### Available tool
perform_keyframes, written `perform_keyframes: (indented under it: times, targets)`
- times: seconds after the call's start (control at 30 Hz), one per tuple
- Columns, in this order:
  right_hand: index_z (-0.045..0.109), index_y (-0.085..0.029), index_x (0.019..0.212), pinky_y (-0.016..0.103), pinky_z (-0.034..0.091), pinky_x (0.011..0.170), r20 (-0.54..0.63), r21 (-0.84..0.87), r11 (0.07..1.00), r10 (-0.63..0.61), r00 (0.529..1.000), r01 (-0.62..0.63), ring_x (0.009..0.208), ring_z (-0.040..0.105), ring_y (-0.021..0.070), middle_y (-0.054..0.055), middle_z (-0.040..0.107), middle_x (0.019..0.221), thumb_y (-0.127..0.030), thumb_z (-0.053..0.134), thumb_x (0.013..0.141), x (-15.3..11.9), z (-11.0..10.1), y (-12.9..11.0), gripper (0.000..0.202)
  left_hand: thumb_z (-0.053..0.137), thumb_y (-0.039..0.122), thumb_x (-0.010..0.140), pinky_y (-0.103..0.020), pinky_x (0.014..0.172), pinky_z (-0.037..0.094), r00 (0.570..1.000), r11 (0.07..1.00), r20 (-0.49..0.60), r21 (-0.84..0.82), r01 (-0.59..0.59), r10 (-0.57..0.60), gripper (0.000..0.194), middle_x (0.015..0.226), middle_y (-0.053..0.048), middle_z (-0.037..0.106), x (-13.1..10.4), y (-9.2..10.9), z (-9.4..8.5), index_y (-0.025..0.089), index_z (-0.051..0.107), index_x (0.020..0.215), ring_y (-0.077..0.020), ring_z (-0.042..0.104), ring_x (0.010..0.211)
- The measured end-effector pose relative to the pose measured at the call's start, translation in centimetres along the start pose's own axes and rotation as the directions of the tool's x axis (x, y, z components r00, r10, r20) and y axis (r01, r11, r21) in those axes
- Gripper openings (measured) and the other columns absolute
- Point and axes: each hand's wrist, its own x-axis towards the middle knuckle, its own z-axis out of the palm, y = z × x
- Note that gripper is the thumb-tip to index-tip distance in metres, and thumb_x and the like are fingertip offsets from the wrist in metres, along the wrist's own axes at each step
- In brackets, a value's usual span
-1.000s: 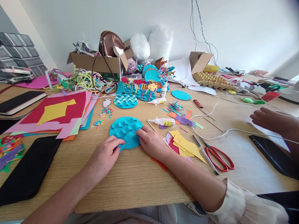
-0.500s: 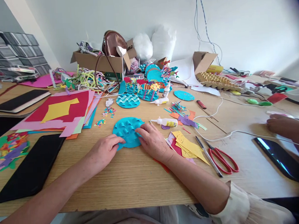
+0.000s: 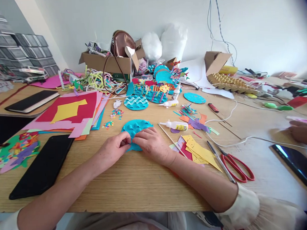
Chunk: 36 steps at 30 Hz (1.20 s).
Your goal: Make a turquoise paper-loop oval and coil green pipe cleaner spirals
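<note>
A blue paper disc (image 3: 136,125) with raised wavy strips lies on the wooden table in front of me. My left hand (image 3: 116,145) is at its lower left, thumb and fingers pinched together at the disc's near edge. On the lower right part of the disc rests my right hand (image 3: 153,145), its fingers bent over the blue paper and covering part of it. The fingertips of both hands nearly meet. A glue bottle (image 3: 176,125) lies right of the disc, beside a thin wooden stick (image 3: 171,138).
Yellow paper pieces (image 3: 199,150), a pen (image 3: 220,161) and red-handled scissors (image 3: 238,167) lie at the right. Another person's hand (image 3: 301,132) is near a dark phone (image 3: 295,163). Coloured sheets (image 3: 66,108) and a black case (image 3: 44,167) lie left.
My left hand has moved in over the disc's near edge and its fingers have closed. My right hand has shifted toward it. The view has turned slightly left.
</note>
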Motion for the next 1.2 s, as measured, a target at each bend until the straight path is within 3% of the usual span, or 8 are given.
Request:
perform_keyframes:
  times: [0.23,0.37,0.5,0.77,0.87,1.0,1.1,1.2]
  targets:
    - [0.061,-0.023,0.103,0.034,0.032,0.080,-0.076,-0.024,1.000,-0.005,0.997,0.004,0.101,0.050,0.0190,0.005,0.062,0.108,-0.023,0.046,0.089,0.0,0.1,-0.4,0.021,0.049,0.022,0.072,-0.023,0.056,0.036,0.999,0.998,-0.033,-0.069,0.015,-0.018,0.003,0.062,0.005,0.048,0.0,-0.7,-0.5,0.019,0.049,0.070,-0.0113,0.045,0.060]
    - [0.065,-0.023,0.091,0.035,0.030,0.082,-0.113,-0.047,0.999,-0.025,0.993,0.020,0.103,0.048,0.0190,0.004,0.062,0.105,-0.022,0.046,0.089,0.2,0.0,-0.4,0.019,0.051,0.025,0.071,-0.023,0.052,0.035,0.997,0.986,-0.049,-0.156,0.050,-0.059,0.006,0.058,0.006,0.045,0.2,-0.3,-0.3,0.019,0.048,0.069,-0.0107,0.044,0.054]
    - [0.066,-0.024,0.087,0.034,0.029,0.079,-0.180,-0.067,0.998,-0.010,0.984,-0.003,0.095,0.049,0.0177,0.003,0.064,0.097,-0.023,0.048,0.088,0.0,0.1,0.0,0.019,0.050,0.025,0.071,-0.025,0.058,0.039,0.995,0.977,-0.058,-0.200,0.073,-0.086,0.008,0.065,0.004,0.051,0.2,-0.1,-0.2,0.019,0.050,0.075,-0.0120,0.049,0.060]
    - [0.066,-0.023,0.087,0.032,0.027,0.072,-0.109,-0.107,0.994,-0.034,0.994,0.022,0.083,0.046,0.0168,0.002,0.063,0.084,-0.021,0.048,0.088,0.0,-0.2,-0.3,0.018,0.050,0.024,0.071,-0.027,0.062,0.043,0.997,0.979,-0.033,-0.191,0.067,-0.074,0.006,0.068,0.003,0.053,0.0,-0.8,0.1,0.018,0.050,0.074,-0.0139,0.053,0.065]
    - [0.066,-0.023,0.086,0.032,0.027,0.069,-0.078,-0.116,0.993,-0.037,0.996,0.027,0.081,0.045,0.0169,0.003,0.062,0.083,-0.022,0.049,0.087,0.0,-0.2,-0.1,0.017,0.048,0.023,0.074,-0.027,0.061,0.044,0.996,0.998,-0.078,-0.065,0.026,-0.031,0.006,0.068,0.002,0.055,-0.1,-0.8,-0.2,0.019,0.052,0.075,-0.0142,0.054,0.064]
    - [0.067,-0.023,0.085,0.031,0.028,0.070,-0.111,-0.119,0.993,-0.004,0.994,-0.009,0.076,0.046,0.0158,0.003,0.060,0.081,-0.020,0.049,0.086,-0.2,0.1,0.2,0.018,0.042,0.016,0.078,-0.030,0.070,0.046,0.967,0.957,-0.181,0.260,-0.128,0.179,0.014,0.079,-0.003,0.060,-0.9,-1.0,-0.5,0.018,0.056,0.078,-0.0168,0.057,0.075]
    - [0.067,-0.023,0.089,0.030,0.029,0.071,-0.106,-0.069,0.996,0.050,0.993,-0.057,0.075,0.047,0.0148,0.003,0.059,0.082,-0.016,0.050,0.084,-0.3,0.2,0.4,0.019,0.036,0.008,0.079,-0.031,0.076,0.047,0.945,0.901,-0.137,0.367,-0.231,0.298,0.024,0.085,-0.005,0.063,-1.6,-1.5,-0.2,0.018,0.058,0.083,-0.0173,0.059,0.083]
    - [0.068,-0.023,0.090,0.029,0.030,0.070,-0.085,-0.041,0.996,0.072,0.994,-0.076,0.075,0.048,0.0143,0.003,0.058,0.082,-0.014,0.049,0.084,-0.4,0.2,0.5,0.022,0.033,0.003,0.076,-0.032,0.082,0.048,0.935,0.864,-0.100,0.426,-0.269,0.341,0.032,0.091,-0.006,0.065,-2.2,-2.0,0.1,0.018,0.059,0.088,-0.0178,0.059,0.090]
